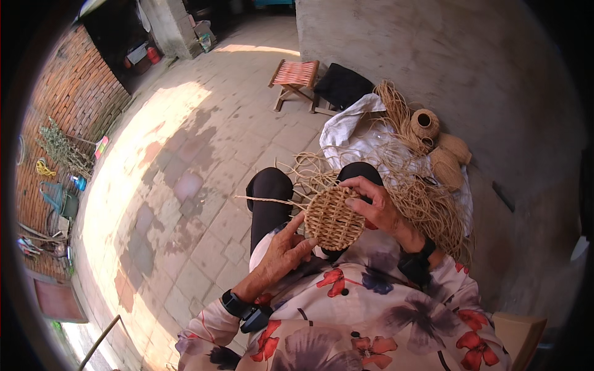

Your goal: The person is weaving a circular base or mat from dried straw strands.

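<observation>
A round woven disc of straw-coloured twisted cord (334, 220) is held above my lap, its flat face turned up towards me. My left hand (287, 248) grips its lower left edge between thumb and forefinger. On the upper right rim, my right hand (376, 206) has its fingers over the edge and the thumb on the woven face. Loose cord ends (267, 199) stick out from the disc's far and left sides, one of them reaching over my left knee. The disc's underside is hidden.
Bundles of loose cord (424, 208) lie on a white cloth (352, 125) to my right, beside woven round vessels (424, 121). Ahead stand a folding stool with a red woven seat (295, 74) and a black cushion (343, 86), near a plastered wall (417, 46).
</observation>
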Demonstrator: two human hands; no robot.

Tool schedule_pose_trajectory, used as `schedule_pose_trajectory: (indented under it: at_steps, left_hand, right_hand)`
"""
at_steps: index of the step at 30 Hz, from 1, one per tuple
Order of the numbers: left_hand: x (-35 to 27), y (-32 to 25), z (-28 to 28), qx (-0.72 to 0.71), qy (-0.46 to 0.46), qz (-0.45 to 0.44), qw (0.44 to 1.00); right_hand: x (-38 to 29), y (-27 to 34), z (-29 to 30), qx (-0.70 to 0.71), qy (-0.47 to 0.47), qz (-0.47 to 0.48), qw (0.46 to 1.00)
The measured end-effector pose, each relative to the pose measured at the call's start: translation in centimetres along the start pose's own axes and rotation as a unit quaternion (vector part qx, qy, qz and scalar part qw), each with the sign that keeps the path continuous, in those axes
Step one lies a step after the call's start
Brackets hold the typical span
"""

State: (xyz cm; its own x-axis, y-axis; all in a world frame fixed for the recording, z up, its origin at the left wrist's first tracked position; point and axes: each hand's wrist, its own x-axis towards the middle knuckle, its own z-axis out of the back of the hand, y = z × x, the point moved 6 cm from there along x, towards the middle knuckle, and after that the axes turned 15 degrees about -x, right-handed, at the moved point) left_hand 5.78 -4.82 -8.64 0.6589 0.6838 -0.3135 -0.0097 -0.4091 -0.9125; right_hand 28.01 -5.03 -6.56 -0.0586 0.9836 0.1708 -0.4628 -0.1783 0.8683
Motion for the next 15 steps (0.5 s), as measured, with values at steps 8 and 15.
schedule_pose_trajectory:
  at_steps: [8,15]
  left_hand:
    - [0.6,0.5,-0.7,-0.219,-0.003,0.053,0.974]
    - [0.2,0.5,-1.0,-0.23,-0.023,0.054,0.971]
  right_hand:
    - [0.4,-0.8,-0.6,0.059,0.08,0.005,0.995]
    - [0.7,-0.8,-0.8,0.064,0.085,0.001,0.994]
